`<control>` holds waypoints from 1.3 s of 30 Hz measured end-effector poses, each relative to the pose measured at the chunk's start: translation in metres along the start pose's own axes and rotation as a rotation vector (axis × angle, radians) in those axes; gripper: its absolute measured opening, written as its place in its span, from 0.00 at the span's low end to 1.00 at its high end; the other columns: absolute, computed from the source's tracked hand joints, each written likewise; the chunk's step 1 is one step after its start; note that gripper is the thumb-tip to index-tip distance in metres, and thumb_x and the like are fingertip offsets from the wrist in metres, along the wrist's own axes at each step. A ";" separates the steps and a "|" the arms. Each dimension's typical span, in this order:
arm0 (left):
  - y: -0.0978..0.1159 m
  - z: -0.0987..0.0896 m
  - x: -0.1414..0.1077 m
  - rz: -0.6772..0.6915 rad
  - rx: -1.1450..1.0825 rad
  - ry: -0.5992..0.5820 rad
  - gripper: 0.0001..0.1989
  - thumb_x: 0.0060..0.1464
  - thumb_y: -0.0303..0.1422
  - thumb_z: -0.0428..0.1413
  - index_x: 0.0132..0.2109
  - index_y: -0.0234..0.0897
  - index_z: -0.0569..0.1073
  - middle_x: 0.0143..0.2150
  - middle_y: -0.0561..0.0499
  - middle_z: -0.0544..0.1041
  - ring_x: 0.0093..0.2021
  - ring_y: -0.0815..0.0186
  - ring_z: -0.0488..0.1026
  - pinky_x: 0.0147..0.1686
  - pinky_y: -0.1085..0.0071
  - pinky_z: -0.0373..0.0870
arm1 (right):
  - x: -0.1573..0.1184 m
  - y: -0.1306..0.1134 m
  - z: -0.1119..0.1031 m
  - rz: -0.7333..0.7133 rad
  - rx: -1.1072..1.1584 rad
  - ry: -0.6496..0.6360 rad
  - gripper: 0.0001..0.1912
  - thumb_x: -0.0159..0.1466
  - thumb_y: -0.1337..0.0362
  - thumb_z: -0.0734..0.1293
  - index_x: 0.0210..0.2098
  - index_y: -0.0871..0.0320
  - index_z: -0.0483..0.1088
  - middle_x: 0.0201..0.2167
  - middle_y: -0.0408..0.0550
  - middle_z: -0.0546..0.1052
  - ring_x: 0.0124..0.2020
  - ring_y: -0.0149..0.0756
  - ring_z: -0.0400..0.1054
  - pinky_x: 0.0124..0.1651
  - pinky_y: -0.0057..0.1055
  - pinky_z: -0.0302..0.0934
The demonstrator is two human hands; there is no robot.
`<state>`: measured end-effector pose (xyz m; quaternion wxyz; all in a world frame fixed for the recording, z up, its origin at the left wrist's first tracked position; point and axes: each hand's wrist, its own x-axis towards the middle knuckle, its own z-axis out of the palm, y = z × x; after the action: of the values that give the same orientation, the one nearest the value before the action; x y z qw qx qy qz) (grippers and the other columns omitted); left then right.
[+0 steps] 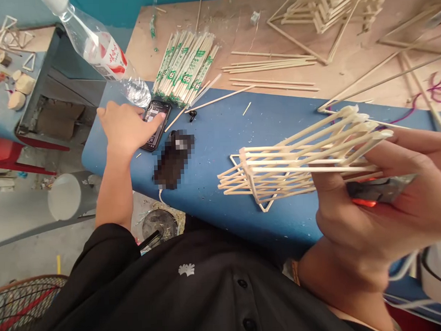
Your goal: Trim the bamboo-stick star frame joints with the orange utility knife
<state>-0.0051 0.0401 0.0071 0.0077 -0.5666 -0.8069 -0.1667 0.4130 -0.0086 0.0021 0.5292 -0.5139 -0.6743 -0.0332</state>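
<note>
In the head view, the blue tabletop [212, 137] has its near edge running just in front of the person's black shirt [210, 286]. Its left end lies just beyond the left hand [127, 125]. Open blue surface lies between the dark pixelated object [172, 160] and the stick frame [271, 170]; loose sticks [269, 65] border it on the far side, on the pale board [222, 20].

The right hand [384, 193] has its fingers closed around one end of the stick frame, with an orange-and-dark tool [373, 191] also in the palm. The frame's other end reaches left over the table, above a smaller stick shape [265, 207]. The left hand is loosely open, gripping nothing, its thumb on the phone [155, 110].

A clear bottle [108, 56] with a red-and-white label stands beside the phone; its fill level I cannot tell. Clear packs [184, 70] with green print contain pale sticks. Below the table edge, a round container [159, 225] holds scraps.
</note>
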 end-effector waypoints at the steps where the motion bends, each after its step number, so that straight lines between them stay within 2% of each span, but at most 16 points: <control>1: 0.002 0.002 0.008 0.010 0.011 -0.038 0.37 0.46 0.68 0.72 0.24 0.42 0.68 0.33 0.42 0.75 0.67 0.33 0.66 0.72 0.35 0.46 | 0.000 0.001 0.001 -0.061 0.050 0.043 0.19 0.61 0.42 0.75 0.41 0.50 0.83 0.35 0.54 0.83 0.37 0.47 0.79 0.41 0.51 0.71; 3: 0.005 0.007 0.020 0.024 0.047 -0.090 0.39 0.41 0.69 0.73 0.23 0.43 0.63 0.36 0.40 0.76 0.69 0.31 0.64 0.73 0.33 0.44 | 0.001 0.001 0.002 -0.136 0.106 0.071 0.18 0.61 0.47 0.78 0.44 0.51 0.85 0.35 0.55 0.84 0.37 0.47 0.79 0.40 0.49 0.70; 6: 0.012 0.008 0.030 -0.005 0.178 -0.146 0.39 0.39 0.66 0.75 0.24 0.44 0.61 0.39 0.37 0.78 0.68 0.29 0.66 0.73 0.30 0.43 | 0.001 -0.001 0.000 -0.116 0.097 0.033 0.18 0.62 0.51 0.79 0.46 0.53 0.86 0.37 0.56 0.84 0.39 0.47 0.79 0.42 0.48 0.70; 9: 0.019 0.006 0.032 -0.046 0.248 -0.186 0.37 0.41 0.61 0.77 0.27 0.43 0.62 0.44 0.35 0.79 0.71 0.28 0.64 0.75 0.28 0.41 | 0.002 -0.004 -0.002 -0.098 0.099 0.027 0.17 0.62 0.53 0.79 0.47 0.54 0.86 0.38 0.56 0.84 0.40 0.45 0.79 0.44 0.46 0.71; 13: 0.024 0.009 0.031 -0.093 0.218 -0.190 0.33 0.43 0.55 0.78 0.30 0.41 0.66 0.48 0.33 0.80 0.72 0.28 0.63 0.75 0.29 0.40 | 0.002 -0.004 -0.002 -0.106 0.110 0.030 0.15 0.63 0.56 0.78 0.47 0.55 0.86 0.39 0.55 0.83 0.41 0.45 0.80 0.45 0.45 0.72; 18: 0.019 0.021 0.033 -0.089 0.075 -0.097 0.32 0.32 0.49 0.82 0.28 0.41 0.69 0.43 0.35 0.80 0.71 0.27 0.62 0.73 0.33 0.41 | 0.002 0.001 0.001 -0.158 0.109 0.019 0.15 0.65 0.57 0.78 0.50 0.53 0.84 0.41 0.52 0.82 0.42 0.44 0.80 0.44 0.44 0.73; 21: 0.013 0.023 0.037 -0.073 0.028 -0.099 0.31 0.31 0.49 0.81 0.26 0.42 0.68 0.40 0.39 0.78 0.71 0.29 0.63 0.72 0.35 0.41 | -0.001 0.002 0.003 -0.129 0.109 0.004 0.13 0.68 0.58 0.78 0.51 0.50 0.83 0.43 0.50 0.81 0.45 0.44 0.80 0.47 0.45 0.74; 24: 0.007 0.024 0.041 -0.018 0.093 -0.073 0.35 0.29 0.52 0.81 0.22 0.45 0.62 0.32 0.43 0.75 0.63 0.31 0.72 0.69 0.36 0.46 | -0.004 0.004 0.005 -0.093 0.125 -0.015 0.13 0.70 0.56 0.77 0.53 0.48 0.82 0.45 0.50 0.80 0.48 0.45 0.79 0.51 0.46 0.74; 26: 0.002 0.026 0.043 0.019 0.108 -0.043 0.38 0.28 0.53 0.81 0.20 0.46 0.57 0.27 0.43 0.73 0.58 0.33 0.75 0.67 0.36 0.50 | -0.005 0.005 0.008 -0.092 0.137 0.003 0.13 0.70 0.55 0.77 0.53 0.50 0.83 0.45 0.52 0.80 0.47 0.45 0.78 0.50 0.46 0.73; 30: -0.006 0.027 0.041 0.109 -0.094 0.051 0.43 0.24 0.55 0.80 0.17 0.49 0.50 0.21 0.43 0.68 0.59 0.29 0.74 0.66 0.35 0.48 | -0.004 0.004 0.011 -0.034 0.079 -0.043 0.13 0.71 0.54 0.75 0.51 0.52 0.83 0.46 0.55 0.81 0.47 0.44 0.76 0.50 0.45 0.73; 33: -0.003 0.015 0.025 0.121 -0.215 0.161 0.43 0.26 0.56 0.80 0.17 0.50 0.51 0.19 0.48 0.64 0.60 0.34 0.72 0.69 0.36 0.45 | 0.001 -0.001 0.010 0.024 0.051 -0.118 0.11 0.72 0.54 0.75 0.49 0.52 0.81 0.46 0.56 0.81 0.48 0.44 0.74 0.53 0.44 0.72; 35: 0.003 -0.003 0.005 0.103 -0.235 0.227 0.38 0.36 0.59 0.77 0.18 0.49 0.56 0.20 0.50 0.64 0.60 0.42 0.71 0.70 0.41 0.47 | 0.005 -0.006 0.008 0.037 0.073 -0.146 0.09 0.72 0.54 0.75 0.47 0.52 0.80 0.46 0.56 0.80 0.49 0.44 0.72 0.54 0.44 0.71; 37: 0.010 -0.026 -0.022 0.123 -0.259 0.257 0.30 0.47 0.60 0.72 0.20 0.48 0.66 0.23 0.48 0.70 0.58 0.45 0.72 0.67 0.47 0.55 | 0.008 -0.012 0.002 0.049 0.096 -0.166 0.09 0.73 0.54 0.75 0.45 0.52 0.78 0.46 0.57 0.79 0.50 0.44 0.71 0.57 0.45 0.71; 39: 0.016 -0.050 -0.056 0.148 -0.294 0.269 0.23 0.52 0.58 0.70 0.27 0.46 0.77 0.28 0.47 0.78 0.51 0.47 0.76 0.58 0.51 0.61 | 0.008 -0.019 -0.005 0.060 0.108 -0.155 0.09 0.72 0.56 0.75 0.42 0.53 0.76 0.45 0.56 0.79 0.50 0.42 0.70 0.58 0.45 0.70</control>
<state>0.0210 -0.0199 0.0468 0.0449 -0.5919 -0.7218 -0.3558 0.4029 -0.0154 0.0198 0.5032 -0.5058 -0.6982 0.0589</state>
